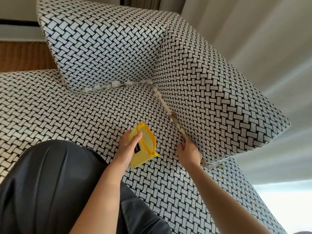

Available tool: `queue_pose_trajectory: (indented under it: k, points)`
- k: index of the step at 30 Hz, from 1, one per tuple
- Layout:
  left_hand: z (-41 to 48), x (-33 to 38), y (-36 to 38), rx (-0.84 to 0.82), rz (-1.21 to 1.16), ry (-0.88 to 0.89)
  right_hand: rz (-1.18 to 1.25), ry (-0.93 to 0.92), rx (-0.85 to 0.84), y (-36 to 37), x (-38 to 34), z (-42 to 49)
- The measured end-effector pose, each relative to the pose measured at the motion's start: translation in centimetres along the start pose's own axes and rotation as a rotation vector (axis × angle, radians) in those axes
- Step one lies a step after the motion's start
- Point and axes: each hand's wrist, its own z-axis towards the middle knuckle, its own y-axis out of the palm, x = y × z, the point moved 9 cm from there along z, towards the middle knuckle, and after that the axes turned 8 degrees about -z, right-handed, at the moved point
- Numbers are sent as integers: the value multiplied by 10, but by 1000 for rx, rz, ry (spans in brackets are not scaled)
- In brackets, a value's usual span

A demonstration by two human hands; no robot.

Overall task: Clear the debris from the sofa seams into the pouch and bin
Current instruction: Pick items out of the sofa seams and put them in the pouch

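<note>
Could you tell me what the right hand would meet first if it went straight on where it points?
Most likely the debris wedged in the seam just ahead of the right hand; depth is unclear.

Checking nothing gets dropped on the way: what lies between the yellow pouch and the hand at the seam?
Only bare seat fabric lies between the pouch and the right hand, as the head view shows.

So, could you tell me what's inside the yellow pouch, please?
Only bare lining shows at the mouth of the open yellow zipped pouch; its wall and the left hand hide the bottom.
</note>
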Motion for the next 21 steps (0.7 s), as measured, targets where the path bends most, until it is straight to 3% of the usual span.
queue_pose_trajectory:
  k: [14,21]
  points:
    - [7,-6,-4,-4,-20,4,-109,133,-167,13,4,24]
    - [7,-6,-4,-10,-23,7,-124,85,-210,12,-3,44]
